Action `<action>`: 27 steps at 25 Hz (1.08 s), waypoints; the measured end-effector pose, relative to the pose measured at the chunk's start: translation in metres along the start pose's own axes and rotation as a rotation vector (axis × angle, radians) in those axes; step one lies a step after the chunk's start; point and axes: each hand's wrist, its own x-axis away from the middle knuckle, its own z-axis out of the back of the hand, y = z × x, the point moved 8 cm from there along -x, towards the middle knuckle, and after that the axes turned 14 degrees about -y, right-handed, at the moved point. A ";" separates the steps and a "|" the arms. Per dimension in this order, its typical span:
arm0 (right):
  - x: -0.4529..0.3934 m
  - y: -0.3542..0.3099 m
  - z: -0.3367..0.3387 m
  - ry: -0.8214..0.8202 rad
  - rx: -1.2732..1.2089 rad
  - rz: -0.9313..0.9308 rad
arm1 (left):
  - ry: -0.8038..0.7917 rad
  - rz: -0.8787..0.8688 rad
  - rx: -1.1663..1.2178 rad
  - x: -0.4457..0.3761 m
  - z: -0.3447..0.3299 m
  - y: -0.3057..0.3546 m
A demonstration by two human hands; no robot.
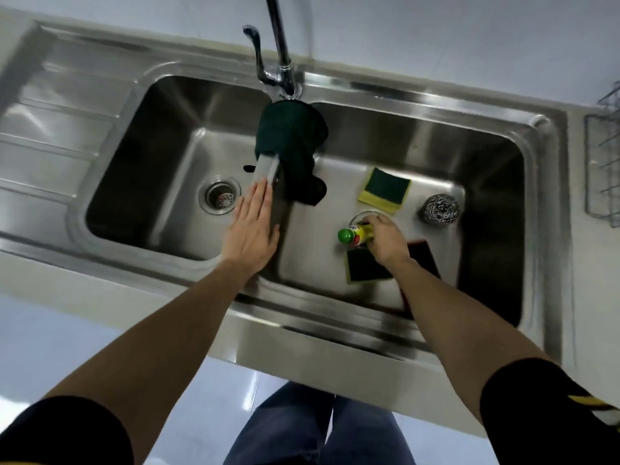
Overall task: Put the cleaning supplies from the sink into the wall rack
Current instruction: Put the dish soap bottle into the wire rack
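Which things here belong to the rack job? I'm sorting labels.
Job: bottle in right hand, sponge, second sponge, steel scourer, wire rack.
Lying about: faucet, dark cloth, left hand.

Right hand (385, 241) gripped green-capped bottle (357, 234) over right basin of sink (486, 105); left hand (253, 223) lay flat on the divider (280, 203); wall rack (604, 162) hung at far right.

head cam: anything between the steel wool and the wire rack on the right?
No supplies. In the head view, only the basin's steel wall and sink rim separate the steel wool from the wire rack.
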 end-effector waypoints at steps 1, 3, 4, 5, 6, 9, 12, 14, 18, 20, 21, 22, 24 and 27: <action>-0.005 0.000 -0.003 -0.015 0.012 0.002 | 0.000 0.001 -0.004 -0.001 -0.001 -0.001; -0.014 0.001 -0.009 -0.044 0.040 0.006 | 0.005 0.004 -0.019 -0.001 -0.003 -0.001; -0.017 0.002 -0.011 -0.051 0.064 0.008 | 0.007 0.008 -0.029 -0.001 -0.003 0.000; -0.020 0.002 -0.012 -0.052 0.087 0.008 | 0.008 0.013 -0.039 -0.001 -0.003 -0.001; -0.022 0.003 -0.014 -0.047 0.099 0.006 | 0.012 0.018 -0.047 -0.001 -0.003 -0.001; -0.025 0.003 -0.016 -0.025 0.099 0.002 | 0.022 0.025 -0.062 -0.001 -0.004 -0.001; -0.024 0.004 -0.016 -0.009 0.098 0.016 | 0.028 0.030 -0.080 0.000 -0.004 -0.001; -0.022 0.006 -0.017 -0.010 0.093 0.018 | 0.031 0.032 -0.082 -0.001 -0.003 -0.001; -0.010 0.011 -0.016 0.033 0.027 0.010 | 0.034 0.031 -0.077 0.000 -0.003 -0.001; 0.002 0.011 -0.014 0.084 -0.039 0.015 | 0.029 0.033 -0.077 0.001 -0.004 -0.001; 0.008 0.010 -0.013 0.109 -0.083 0.023 | 0.025 0.033 -0.077 0.000 -0.004 -0.002; 0.016 0.009 -0.010 0.137 -0.123 0.035 | 0.023 0.031 -0.076 0.000 -0.003 -0.001; 0.031 0.004 -0.001 0.185 -0.197 0.077 | 0.022 0.026 -0.076 0.001 -0.001 0.000; 0.056 -0.001 0.020 0.241 -0.336 0.122 | 0.006 0.007 -0.027 0.002 0.003 0.002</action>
